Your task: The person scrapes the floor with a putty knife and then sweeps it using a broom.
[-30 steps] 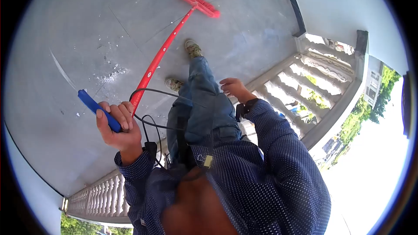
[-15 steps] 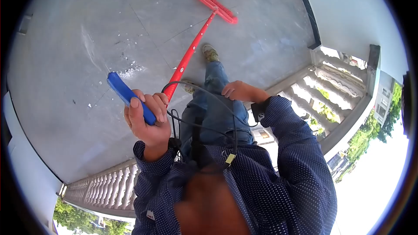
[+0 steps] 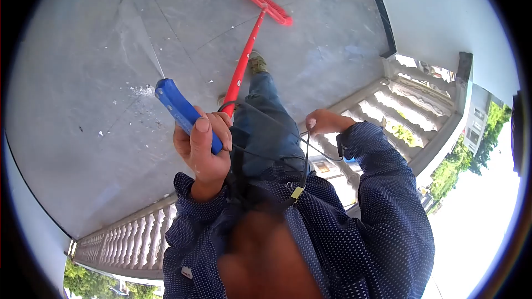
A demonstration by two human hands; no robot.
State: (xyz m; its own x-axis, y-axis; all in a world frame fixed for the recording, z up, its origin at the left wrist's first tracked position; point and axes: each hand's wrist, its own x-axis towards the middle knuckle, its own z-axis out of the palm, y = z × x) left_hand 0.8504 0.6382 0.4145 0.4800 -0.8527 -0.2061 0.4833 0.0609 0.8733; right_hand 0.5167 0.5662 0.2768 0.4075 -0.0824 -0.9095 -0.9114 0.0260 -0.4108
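Note:
My left hand is closed round the blue handle of a tool whose thin grey blade points up and to the left over the floor. The red pole of a broom disappears behind the fingers of the same hand; whether they grip it is hidden. At the pole's far end the red bristle head lies on the floor. My right hand is raised near the balustrade, its fingers curled in. A black cable passes close to its fingertips, and what they hold, if anything, cannot be made out.
White crumbs lie scattered on the grey floor. Balustrades stand to the right and at the lower left. A pale wall rises at the upper right. Black cables hang in front of my legs.
My left hand has moved right and slightly up in view with the blue-handled tool, whose blade now shows more clearly. My right hand has shifted right, away from my leg, and its fingers have curled.

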